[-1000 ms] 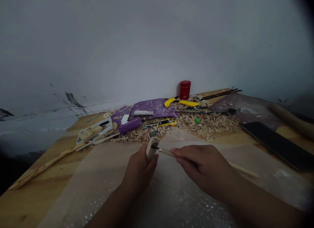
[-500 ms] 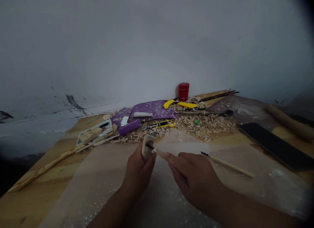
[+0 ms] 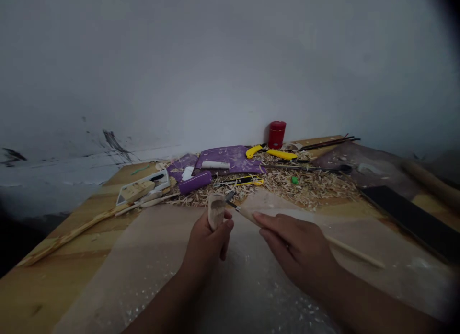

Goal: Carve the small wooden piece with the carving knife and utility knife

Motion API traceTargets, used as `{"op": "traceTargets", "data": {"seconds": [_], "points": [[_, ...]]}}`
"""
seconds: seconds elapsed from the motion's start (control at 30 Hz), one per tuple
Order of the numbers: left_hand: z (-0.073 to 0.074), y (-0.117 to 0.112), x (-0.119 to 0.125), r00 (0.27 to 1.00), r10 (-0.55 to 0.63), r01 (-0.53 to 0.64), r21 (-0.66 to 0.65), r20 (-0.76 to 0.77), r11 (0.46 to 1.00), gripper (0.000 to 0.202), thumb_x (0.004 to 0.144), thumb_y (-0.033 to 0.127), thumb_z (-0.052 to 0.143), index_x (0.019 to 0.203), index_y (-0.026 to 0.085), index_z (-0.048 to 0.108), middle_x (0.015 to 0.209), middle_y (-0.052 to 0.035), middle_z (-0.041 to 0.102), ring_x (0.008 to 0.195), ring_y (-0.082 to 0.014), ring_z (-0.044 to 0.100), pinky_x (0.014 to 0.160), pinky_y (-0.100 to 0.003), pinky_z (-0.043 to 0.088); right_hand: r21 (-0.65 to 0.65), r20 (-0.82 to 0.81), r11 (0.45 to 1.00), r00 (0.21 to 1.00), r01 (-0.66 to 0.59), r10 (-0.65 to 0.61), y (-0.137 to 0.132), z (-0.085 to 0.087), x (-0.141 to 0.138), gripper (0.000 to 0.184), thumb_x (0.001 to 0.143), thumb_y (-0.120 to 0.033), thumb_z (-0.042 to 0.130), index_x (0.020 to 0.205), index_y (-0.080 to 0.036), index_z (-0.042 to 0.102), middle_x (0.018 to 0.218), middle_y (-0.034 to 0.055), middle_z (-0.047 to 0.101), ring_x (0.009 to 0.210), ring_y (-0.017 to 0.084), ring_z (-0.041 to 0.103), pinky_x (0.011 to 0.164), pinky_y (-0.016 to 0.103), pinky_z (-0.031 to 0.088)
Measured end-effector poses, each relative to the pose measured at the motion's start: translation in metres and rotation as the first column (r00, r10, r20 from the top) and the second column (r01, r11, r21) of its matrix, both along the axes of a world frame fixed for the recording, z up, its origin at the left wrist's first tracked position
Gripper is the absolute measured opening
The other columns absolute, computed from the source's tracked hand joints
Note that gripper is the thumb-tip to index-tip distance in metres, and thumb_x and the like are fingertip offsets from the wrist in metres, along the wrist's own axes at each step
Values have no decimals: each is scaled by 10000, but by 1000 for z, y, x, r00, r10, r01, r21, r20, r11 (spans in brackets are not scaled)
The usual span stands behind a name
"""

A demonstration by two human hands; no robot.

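My left hand (image 3: 208, 240) is wrapped round a pale piece of carved wood (image 3: 216, 213), held upright with a hollow near its top facing me. In my right hand (image 3: 296, 240) is a carving knife (image 3: 247, 215) with a light wooden handle, its index finger lying along the handle. The knife's dark blade points up and left, just right of the wood's top and apart from the hollow. A second wooden-handled tool (image 3: 355, 251) lies on the plastic sheet, partly behind my right hand.
Wood shavings (image 3: 305, 185) cover the back of the table around a yellow box cutter (image 3: 247, 180), a purple sheet (image 3: 232, 156) and a red canister (image 3: 277, 135). A white tray (image 3: 167, 183) and long stick (image 3: 72, 236) lie left. A dark flat board (image 3: 409, 219) lies right.
My right hand has drawn the knife blade out of the wood's hollow, up and to the right. My left hand still grips the wood. The whole view has shifted slightly.
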State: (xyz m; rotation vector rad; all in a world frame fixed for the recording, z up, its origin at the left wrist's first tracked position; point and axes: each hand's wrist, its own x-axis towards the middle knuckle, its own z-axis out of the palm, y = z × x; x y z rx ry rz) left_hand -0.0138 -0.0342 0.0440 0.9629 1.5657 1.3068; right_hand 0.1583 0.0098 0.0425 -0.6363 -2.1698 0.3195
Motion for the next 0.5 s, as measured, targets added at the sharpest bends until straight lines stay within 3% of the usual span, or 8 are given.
{"op": "traceTargets", "data": {"seconds": [0.17,0.27,0.5], "points": [[4,-2,0,997,1,-2,-20,-77,1000,164,732,314,535,791,164,510,342,109,373,287,-44,285,319,-146,233,-73,23,993,996,-88,90,6,9,9,245,852,-188,474,1071,-200,584,663,-3,592,569,100,528,550,212,386],[2,-1,2,991,23,-26,-23,-133,999,160,728,317,536,707,167,484,358,98,394,303,-45,306,327,-150,237,-52,78,996,994,-67,71,6,10,11,262,853,-203,466,1087,-212,585,626,-11,570,535,103,504,519,217,355],[1,0,-3,941,-82,65,-65,-328,996,172,735,346,510,676,198,444,396,86,420,335,-85,369,369,-197,297,-55,167,998,985,-29,38,3,13,13,283,840,-197,457,1093,-220,582,663,-3,598,566,119,528,545,233,370]]}}
